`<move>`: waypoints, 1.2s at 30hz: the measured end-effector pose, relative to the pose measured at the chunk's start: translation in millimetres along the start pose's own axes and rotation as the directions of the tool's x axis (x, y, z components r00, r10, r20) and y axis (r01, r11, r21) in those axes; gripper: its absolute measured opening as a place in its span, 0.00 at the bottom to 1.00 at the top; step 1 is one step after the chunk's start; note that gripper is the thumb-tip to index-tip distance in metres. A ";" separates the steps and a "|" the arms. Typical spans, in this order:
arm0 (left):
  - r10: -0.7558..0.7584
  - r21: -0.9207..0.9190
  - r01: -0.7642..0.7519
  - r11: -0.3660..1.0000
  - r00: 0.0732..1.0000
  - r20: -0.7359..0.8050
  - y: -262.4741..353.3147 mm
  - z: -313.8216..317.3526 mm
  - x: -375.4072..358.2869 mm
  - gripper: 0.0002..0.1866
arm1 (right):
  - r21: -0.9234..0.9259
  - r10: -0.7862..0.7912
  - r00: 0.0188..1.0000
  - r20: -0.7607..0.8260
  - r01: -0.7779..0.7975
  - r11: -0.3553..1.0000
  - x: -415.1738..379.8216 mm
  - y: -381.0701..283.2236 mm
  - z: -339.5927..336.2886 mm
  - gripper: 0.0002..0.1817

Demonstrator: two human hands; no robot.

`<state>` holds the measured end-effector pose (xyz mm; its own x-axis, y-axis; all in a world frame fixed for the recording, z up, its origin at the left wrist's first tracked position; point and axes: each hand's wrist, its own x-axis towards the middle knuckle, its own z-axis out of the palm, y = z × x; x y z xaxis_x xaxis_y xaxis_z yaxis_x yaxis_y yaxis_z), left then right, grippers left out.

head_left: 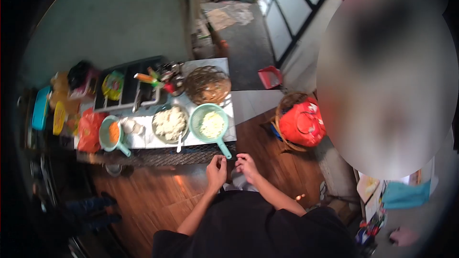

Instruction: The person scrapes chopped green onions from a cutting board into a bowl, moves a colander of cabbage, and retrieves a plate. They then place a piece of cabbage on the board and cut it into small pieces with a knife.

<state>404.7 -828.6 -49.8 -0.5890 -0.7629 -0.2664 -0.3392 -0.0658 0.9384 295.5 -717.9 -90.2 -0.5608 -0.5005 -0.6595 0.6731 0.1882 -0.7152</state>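
Note:
My left hand [217, 173] is in front of the counter's near edge, just below the handle of a green strainer. Its fingers are loosely bent, with a gap at the thumb and nothing seen in them. A short way to its right, my right hand [246, 167] has its fingers apart and pointing left, also without a visible object. The green strainer [195, 123] holds pale shredded food [212, 124]. Beside it stands a bowl of white, lumpy food [169, 122] with a white spoon [180, 142] in it.
Farther left are a green strainer with orange shreds [114, 132] and a red plastic bag [90, 131]. A round woven basket [208, 74] and dark rack [125, 93] stand behind. A red bundle [302, 122] sits in a floor basket at right. A red dustpan [270, 77] lies beyond.

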 end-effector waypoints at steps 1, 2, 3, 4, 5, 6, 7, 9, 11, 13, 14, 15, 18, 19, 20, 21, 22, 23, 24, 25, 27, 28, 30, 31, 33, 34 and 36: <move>0.209 0.120 -0.209 0.970 0.978 0.012 21.4 5.5 -10.4 0.07 | 0.104 0.089 0.996 0.027 -0.091 0.990 -15.2 -3.9 2.7 0.09; 0.421 0.220 -0.422 0.880 0.906 0.051 41.0 12.3 -18.1 0.07 | 0.214 0.158 0.985 0.065 -0.168 0.962 -25.5 -5.8 1.2 0.10; 0.524 0.154 -0.546 0.823 0.836 0.164 53.4 19.7 -24.0 0.12 | 0.504 0.071 0.965 0.251 -0.193 0.842 -25.9 16.3 -11.6 0.12; 0.552 0.135 -0.635 0.760 0.741 0.382 61.1 23.8 -28.1 0.19 | 0.726 -0.095 0.913 0.397 -0.250 0.640 -20.8 40.3 -24.0 0.14; 0.593 0.133 -0.742 0.657 0.618 0.516 66.5 31.1 -33.3 0.23 | 0.676 -0.156 0.854 0.497 -0.268 0.686 -17.1 42.5 -22.7 0.22; 0.609 0.108 -0.836 0.538 0.474 0.636 69.0 38.7 -39.1 0.28 | 0.581 -0.159 0.809 0.566 -0.255 0.773 -51.7 1.5 -19.7 0.29; 0.572 0.048 -0.846 0.531 0.400 0.716 62.3 48.8 -40.5 0.34 | 0.642 -0.223 0.832 0.508 -0.193 0.742 -65.8 -11.4 -28.1 0.29; 0.567 -0.009 -0.888 0.459 0.285 0.773 61.1 66.2 -38.7 0.34 | 0.762 -0.309 0.850 0.427 -0.154 0.629 -86.6 -20.0 -44.0 0.38; 0.564 -0.005 -0.908 0.419 0.256 0.785 57.7 88.4 -35.6 0.35 | 0.825 -0.403 0.846 0.350 -0.074 0.561 -111.4 -34.7 -62.0 0.45; 0.525 0.116 -0.921 0.372 0.312 0.791 61.7 115.8 -40.4 0.30 | 0.829 -0.339 0.914 0.223 0.005 0.560 -120.6 -18.6 -105.1 0.44; 0.495 0.146 -0.883 0.447 0.380 0.781 53.5 134.6 -43.2 0.28 | 0.842 -0.319 0.931 0.178 0.024 0.539 -134.4 -17.4 -124.8 0.42; 0.527 0.131 -0.844 0.520 0.438 0.728 44.3 156.0 -46.5 0.22 | 0.854 -0.341 0.928 0.149 0.053 0.518 -151.2 -18.8 -144.8 0.42; 0.555 0.086 -0.841 0.535 0.426 0.715 51.7 220.2 -71.5 0.10 | 0.684 -0.369 0.928 -0.050 0.302 0.664 -202.8 -13.0 -214.4 0.37; 0.556 0.068 -0.848 0.526 0.403 0.727 60.7 242.7 -87.7 0.10 | 0.660 -0.392 0.911 -0.126 0.372 0.653 -216.8 -6.7 -239.9 0.34; 0.561 -0.019 -0.826 0.563 0.365 0.743 68.9 263.6 -107.5 0.09 | 0.635 -0.408 0.891 -0.198 0.434 0.639 -230.3 1.4 -262.7 0.32; 0.561 -0.098 -0.792 0.602 0.333 0.758 74.7 280.6 -129.7 0.08 | 0.632 -0.411 0.865 -0.287 0.493 0.598 -243.1 9.8 -285.1 0.27; 0.562 -0.135 -0.791 0.596 0.291 0.774 80.7 298.3 -152.6 0.08 | 0.624 -0.389 0.837 -0.386 0.547 0.558 -254.6 16.6 -306.5 0.20; 0.551 -0.186 -0.774 0.605 0.238 0.800 77.7 315.3 -171.2 0.08 | 0.576 -0.347 0.797 -0.494 0.599 0.557 -268.6 23.9 -322.7 0.17; 0.543 -0.237 -0.754 0.612 0.183 0.819 77.9 332.9 -188.9 0.09 | 0.519 -0.306 0.743 -0.595 0.646 0.560 -283.5 26.1 -338.0 0.15; 0.527 -0.276 -0.745 0.607 0.118 0.842 78.4 346.5 -206.0 0.09 | 0.510 -0.308 0.734 -0.605 0.655 0.558 -297.9 27.8 -350.5 0.15; 0.389 -0.255 -0.731 0.633 0.015 0.921 81.6 368.4 -230.0 0.10 | 0.467 -0.211 0.635 -0.743 0.718 0.517 -323.7 35.1 -370.5 0.15; 0.337 -0.244 -0.741 0.626 -0.026 0.941 82.6 377.2 -238.3 0.11 | 0.465 -0.206 0.633 -0.746 0.717 0.520 -331.7 41.7 -382.2 0.15; 0.181 -0.121 -0.714 0.689 0.008 0.983 89.0 398.6 -245.7 0.12 | 0.406 -0.137 0.556 -0.820 0.734 0.545 -339.3 55.7 -403.5 0.16; 0.023 0.006 -0.688 0.726 0.034 0.999 93.5 409.1 -247.0 0.13 | 0.390 -0.145 0.517 -0.843 0.775 0.498 -341.4 61.0 -412.8 0.16; 0.123 -0.057 -0.729 0.682 0.038 0.992 99.0 434.4 -250.5 0.13 | 0.337 -0.085 0.456 -0.886 0.759 0.558 -342.6 61.2 -427.6 0.15; 0.232 -0.123 -0.762 0.635 0.036 0.972 100.6 451.1 -252.9 0.13 | 0.277 -0.037 0.381 -0.924 0.731 0.624 -345.3 58.3 -436.3 0.15; 0.374 -0.243 -0.827 0.506 -0.043 0.926 107.6 489.6 -257.0 0.13 | 0.241 -0.033 0.341 -0.939 0.724 0.646 -344.8 54.5 -457.7 0.12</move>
<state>160.4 -324.7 11.9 -0.7812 0.6038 0.1586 0.4936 0.4419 0.7491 304.9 -148.3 -7.7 -0.6663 0.6169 -0.4190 0.1450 -0.4440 -0.8842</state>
